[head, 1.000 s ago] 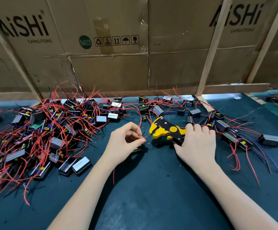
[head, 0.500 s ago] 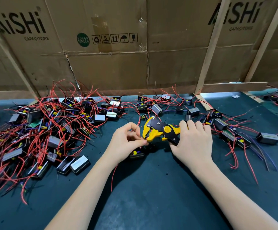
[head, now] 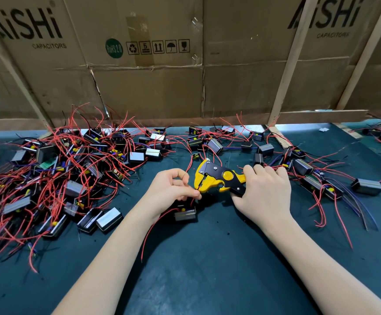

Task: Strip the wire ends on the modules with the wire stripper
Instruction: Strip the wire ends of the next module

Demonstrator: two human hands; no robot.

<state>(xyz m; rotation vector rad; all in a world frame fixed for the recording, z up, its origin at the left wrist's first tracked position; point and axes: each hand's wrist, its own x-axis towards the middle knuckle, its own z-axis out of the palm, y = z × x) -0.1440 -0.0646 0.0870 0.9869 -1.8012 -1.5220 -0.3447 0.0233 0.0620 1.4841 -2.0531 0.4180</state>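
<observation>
My right hand [head: 265,192] grips the handles of a yellow and black wire stripper [head: 217,178], its jaws pointing left. My left hand [head: 171,189] pinches a thin red wire [head: 190,200] at the tips of thumb and forefinger, right at the stripper's jaws. That wire runs down to a small black and silver module [head: 185,214] lying on the dark green mat just below my left hand. A second red lead from the module trails down beside my left forearm.
A big heap of modules with red wires [head: 55,178] covers the mat on the left. More modules [head: 317,178] are scattered at the right and along the back. Cardboard sheets [head: 151,83] on wooden slats wall off the far edge.
The stripper has moved left until its jaws meet the wire end at my left fingertips. My left hand stays almost in place, still pinching the wire.
</observation>
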